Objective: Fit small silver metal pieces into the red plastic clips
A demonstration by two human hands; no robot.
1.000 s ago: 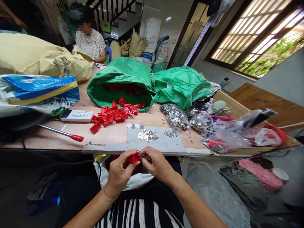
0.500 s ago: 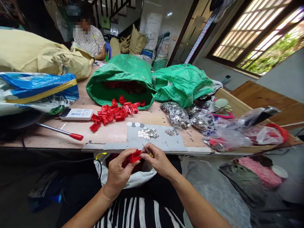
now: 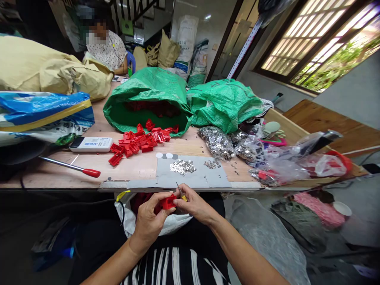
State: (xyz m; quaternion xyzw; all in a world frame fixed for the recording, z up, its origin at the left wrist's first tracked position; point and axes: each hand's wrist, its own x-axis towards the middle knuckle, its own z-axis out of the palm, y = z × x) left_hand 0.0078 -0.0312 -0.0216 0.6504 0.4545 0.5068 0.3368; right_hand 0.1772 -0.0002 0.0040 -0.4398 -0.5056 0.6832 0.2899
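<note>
My left hand (image 3: 151, 213) is closed round a small red plastic part (image 3: 168, 202), held over the lap just below the table's front edge. At the part's right end, the fingertips of my right hand (image 3: 192, 204) touch it. That same hand grips a thin pointed tool with a yellow handle (image 3: 184, 197), its metal tip aimed up and away from the part. Whether the right fingers also pinch a small piece is hidden. Below the hands lies an open white sack (image 3: 129, 223). On a grey mat (image 3: 202, 181) ahead are small silvery metal pieces (image 3: 182, 167).
Loose red parts (image 3: 135, 143) lie before an open green sack (image 3: 148, 85). Bags of metal pieces (image 3: 216, 142) and a wooden tray (image 3: 303, 183) stand at right. A red-tipped lever (image 3: 90, 172) and white device (image 3: 92, 144) are at left. A person (image 3: 107, 49) sits beyond.
The right fingers have drawn in against the red part's end, and the part has turned slightly. The tool has tilted a little more upright. The whole view has shifted slightly.
</note>
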